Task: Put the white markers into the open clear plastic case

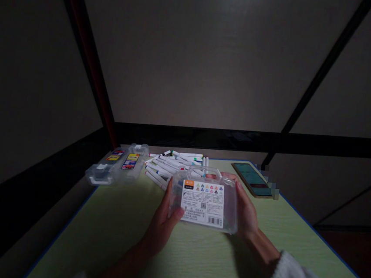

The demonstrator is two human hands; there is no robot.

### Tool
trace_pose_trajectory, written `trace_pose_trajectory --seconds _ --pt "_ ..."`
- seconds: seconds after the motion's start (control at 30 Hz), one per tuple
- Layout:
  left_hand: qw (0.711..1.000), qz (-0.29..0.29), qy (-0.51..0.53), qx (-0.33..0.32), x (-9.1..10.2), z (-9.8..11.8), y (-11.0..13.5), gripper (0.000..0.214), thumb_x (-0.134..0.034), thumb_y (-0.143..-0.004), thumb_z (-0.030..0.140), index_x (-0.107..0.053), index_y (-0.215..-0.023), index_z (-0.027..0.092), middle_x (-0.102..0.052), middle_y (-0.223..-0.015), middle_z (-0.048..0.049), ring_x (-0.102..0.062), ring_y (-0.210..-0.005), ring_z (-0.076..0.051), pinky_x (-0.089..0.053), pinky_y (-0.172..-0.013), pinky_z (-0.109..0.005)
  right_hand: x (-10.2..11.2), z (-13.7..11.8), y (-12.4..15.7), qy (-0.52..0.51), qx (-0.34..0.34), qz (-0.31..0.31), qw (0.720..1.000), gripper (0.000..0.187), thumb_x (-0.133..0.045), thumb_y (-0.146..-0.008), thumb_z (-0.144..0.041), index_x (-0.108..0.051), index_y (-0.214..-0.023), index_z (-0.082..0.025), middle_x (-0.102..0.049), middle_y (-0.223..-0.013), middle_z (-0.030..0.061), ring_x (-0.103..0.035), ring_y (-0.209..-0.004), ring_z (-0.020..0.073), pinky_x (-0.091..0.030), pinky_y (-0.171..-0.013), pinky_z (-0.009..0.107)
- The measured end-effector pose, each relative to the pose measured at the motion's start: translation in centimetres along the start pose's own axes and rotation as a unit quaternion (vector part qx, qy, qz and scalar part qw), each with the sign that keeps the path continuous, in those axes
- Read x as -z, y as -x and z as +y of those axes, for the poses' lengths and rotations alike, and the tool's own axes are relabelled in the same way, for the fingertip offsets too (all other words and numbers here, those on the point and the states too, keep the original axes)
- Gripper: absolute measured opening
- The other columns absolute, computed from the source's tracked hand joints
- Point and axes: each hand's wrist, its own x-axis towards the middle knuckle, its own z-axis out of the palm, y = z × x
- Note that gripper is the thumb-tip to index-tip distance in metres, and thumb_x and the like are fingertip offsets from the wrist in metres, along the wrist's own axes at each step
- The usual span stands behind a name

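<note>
A clear plastic marker case [229, 209] with a handle on top is held up between my two hands, its white printed label facing me. My left hand [161, 222] grips the left side, thumb on the label's lower left corner. Around the right side wraps my right hand [246, 208], with fingers behind the case. Just beyond the case lies a loose pile of white markers [166, 165] with coloured ends, partly hidden by it. Whether anything is inside the case I cannot tell.
More clear plastic cases [103, 172] with colourful labels lie at the table's back left. A phone [253, 180] with a lit screen rests near the right edge. The light green table [200, 262] has blue edging, and a wall stands behind it.
</note>
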Motion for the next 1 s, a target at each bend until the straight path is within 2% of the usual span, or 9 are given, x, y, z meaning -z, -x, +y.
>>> trace_pose_trajectory --seconds 0.27,0.6,0.8,1.0 --pt "1.0 0.006 -0.013 -0.001 -0.1 0.17 0.08 0.074 -0.05 -0.078 0.036 -0.004 -0.136 0.029 -0.019 -0.143 -0.0008 -0.017 -0.13 -0.024 -0.012 -0.109 -0.04 -0.37 -0.31 0.06 0.0 -0.003 0.006 1.0 0.018 -0.051 -0.076 -0.04 -0.053 -0.085 -0.024 -0.065 -0.094 0.0018 -0.058 -0.092 0.0228 -0.043 -0.081 0.042" --pt "1.0 -0.001 0.017 -0.004 -0.39 0.65 0.0 0.078 -0.051 -0.077 0.037 -0.001 -0.136 0.029 -0.034 -0.137 -0.002 -0.028 -0.126 -0.025 -0.024 -0.105 -0.041 -0.5 -0.32 0.06 0.006 -0.001 0.01 1.0 0.018 -0.052 -0.075 -0.041 -0.054 -0.083 -0.025 -0.063 -0.101 0.0023 -0.057 -0.095 0.0236 -0.042 -0.082 0.044" --pt "1.0 0.001 0.016 -0.017 -0.28 0.4 -0.18 0.076 -0.051 -0.077 0.036 -0.003 -0.136 0.028 -0.029 -0.139 -0.0023 -0.026 -0.127 -0.024 -0.019 -0.107 -0.041 -0.1 -0.16 0.04 -0.014 -0.009 -0.01 1.0 0.018 -0.05 -0.078 -0.041 -0.054 -0.085 -0.026 -0.063 -0.101 0.0016 -0.056 -0.096 0.0232 -0.042 -0.083 0.044" --pt "1.0 -0.009 0.019 -0.016 -0.27 0.54 -0.27 0.078 -0.05 -0.077 0.039 -0.001 -0.136 0.027 -0.03 -0.139 -0.0034 -0.025 -0.128 -0.025 -0.02 -0.106 -0.042 -0.03 0.2 -0.13 -0.032 -0.028 0.001 0.999 0.02 -0.048 -0.078 -0.046 -0.053 -0.084 -0.027 -0.065 -0.097 0.0006 -0.056 -0.097 0.0235 -0.042 -0.082 0.044"
